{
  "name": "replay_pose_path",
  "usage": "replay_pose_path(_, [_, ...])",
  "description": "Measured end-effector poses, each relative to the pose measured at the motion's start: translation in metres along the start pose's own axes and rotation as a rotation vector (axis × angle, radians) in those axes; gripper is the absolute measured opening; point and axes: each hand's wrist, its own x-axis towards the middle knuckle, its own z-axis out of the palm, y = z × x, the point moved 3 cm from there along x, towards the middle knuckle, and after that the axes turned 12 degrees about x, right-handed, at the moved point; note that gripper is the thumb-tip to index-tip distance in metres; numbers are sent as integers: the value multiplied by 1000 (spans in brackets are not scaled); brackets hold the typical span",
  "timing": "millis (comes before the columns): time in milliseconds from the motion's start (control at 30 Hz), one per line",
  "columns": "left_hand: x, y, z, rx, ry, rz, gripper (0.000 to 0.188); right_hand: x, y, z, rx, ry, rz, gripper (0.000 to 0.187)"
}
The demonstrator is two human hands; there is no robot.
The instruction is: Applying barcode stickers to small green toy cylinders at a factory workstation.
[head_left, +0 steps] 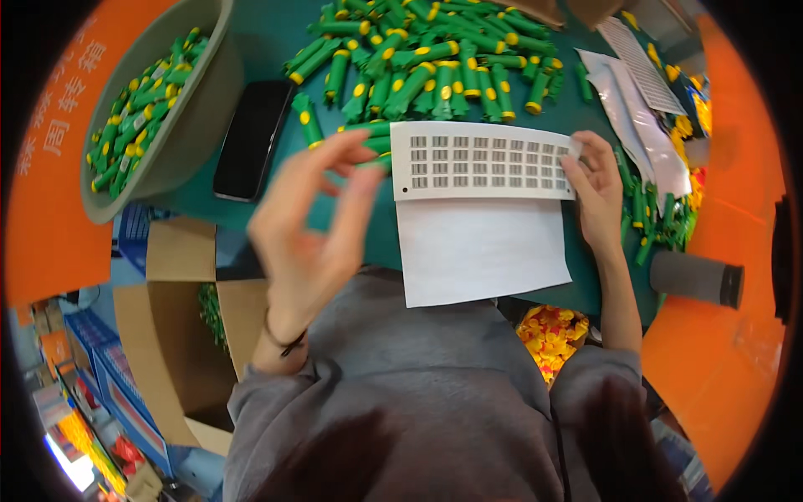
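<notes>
The white rectangular paper sheet of barcode labels (pixel 485 163) is held up over the dark-green desk (pixel 381 238). At left, a grey-green plastic basin (pixel 222 92) holds green-and-yellow tubes (pixel 138 125); beside it lies a flat black phone (pixel 253 142). The blurred left hand (pixel 308 226), thumb and forefinger parted, is just left of the sheet. The right hand (pixel 599 197) pinches the sheet's right end.

Right fingers (pixel 594 149) hold a label sheet (pixel 481 163); left fingers (pixel 355 205) parted beside it
</notes>
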Motion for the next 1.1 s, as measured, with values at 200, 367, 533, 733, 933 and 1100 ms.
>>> replay_pose_path(200, [-10,-9,37,22,1,-86,46,-17,-1,2,106,2,65,31])
replay_pose_path(367, [-24,-13,36,-236,-160,-372,43,-25,-5,6,143,-3,79,37])
replay_pose_path(533, [-34,-19,34,-456,-88,-325,42,-26,-5,14,48,-15,168,40])
replay_pose_path(733, [-32,-28,21,-423,-236,-409,37,-34,-12,15,-120,-1,187,30])
replay_pose_path(933, [-31,-30,13,-517,-306,-480,21,-38,-13,15,-106,-25,191,24])
replay_pose_path(1100, [-31,-44,22,-563,-467,-581,15,-39,-2,9,-30,-81,286,23])
